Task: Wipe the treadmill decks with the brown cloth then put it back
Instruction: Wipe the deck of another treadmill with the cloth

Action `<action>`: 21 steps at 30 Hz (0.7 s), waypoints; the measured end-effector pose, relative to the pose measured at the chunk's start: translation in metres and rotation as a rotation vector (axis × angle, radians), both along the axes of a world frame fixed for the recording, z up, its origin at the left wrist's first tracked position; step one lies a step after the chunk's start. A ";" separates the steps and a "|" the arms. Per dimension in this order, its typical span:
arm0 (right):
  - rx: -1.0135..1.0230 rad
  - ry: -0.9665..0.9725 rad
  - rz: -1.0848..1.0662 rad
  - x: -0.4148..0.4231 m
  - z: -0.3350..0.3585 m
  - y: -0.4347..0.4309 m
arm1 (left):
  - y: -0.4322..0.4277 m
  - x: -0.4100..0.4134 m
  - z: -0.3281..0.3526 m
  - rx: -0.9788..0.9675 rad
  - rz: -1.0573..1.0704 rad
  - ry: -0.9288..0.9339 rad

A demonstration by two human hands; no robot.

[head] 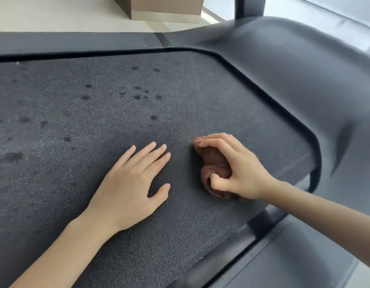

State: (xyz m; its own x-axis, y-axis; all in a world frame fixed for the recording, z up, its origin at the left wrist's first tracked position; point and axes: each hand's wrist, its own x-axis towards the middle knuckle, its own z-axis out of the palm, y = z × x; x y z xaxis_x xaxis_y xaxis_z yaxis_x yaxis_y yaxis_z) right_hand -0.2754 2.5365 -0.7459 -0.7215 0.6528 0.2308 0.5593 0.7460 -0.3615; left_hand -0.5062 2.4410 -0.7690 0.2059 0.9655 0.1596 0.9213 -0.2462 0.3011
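The treadmill deck (76, 125), a dark textured belt with several dark wet spots toward its far left, fills most of the view. My right hand (240, 169) presses a bunched brown cloth (215, 163) onto the belt near the right end, fingers curled over it and thumb tucked into its folds. Part of the cloth is hidden under that hand. My left hand (132, 183) lies flat on the belt just left of the cloth, fingers spread and holding nothing.
A grey plastic motor cover (304, 75) curves around the belt's right end. Side rails (76, 41) run along the far edge and the near right edge. A cardboard box (165, 7) stands on the pale floor beyond. A dark upright post (250, 6) rises at the top right.
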 end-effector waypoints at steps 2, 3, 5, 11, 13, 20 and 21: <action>-0.028 0.005 -0.121 0.010 0.004 0.023 | 0.000 0.000 0.001 0.001 0.007 -0.025; -0.033 0.025 -0.202 0.011 0.005 0.039 | 0.001 0.000 0.001 0.005 0.013 -0.036; -0.015 0.076 -0.356 0.008 0.004 0.073 | 0.002 0.000 0.001 0.016 0.022 -0.053; 0.034 0.081 -0.435 -0.028 -0.004 0.123 | 0.003 -0.001 0.001 0.018 0.023 -0.054; 0.025 0.056 -0.372 -0.032 -0.001 0.120 | 0.002 -0.002 0.002 0.009 0.025 -0.059; -0.049 0.024 -0.054 -0.075 0.007 0.061 | -0.047 -0.026 0.000 0.006 0.105 -0.003; -0.057 0.020 -0.008 -0.087 0.007 0.052 | -0.062 -0.034 0.000 0.004 0.138 0.001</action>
State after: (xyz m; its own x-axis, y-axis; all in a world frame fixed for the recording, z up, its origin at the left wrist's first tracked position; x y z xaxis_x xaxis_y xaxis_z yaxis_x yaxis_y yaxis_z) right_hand -0.3622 2.5881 -0.7390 -0.7118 0.6710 0.2076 0.5574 0.7195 -0.4141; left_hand -0.5407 2.3795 -0.7688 0.0713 0.9840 0.1634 0.9468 -0.1183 0.2994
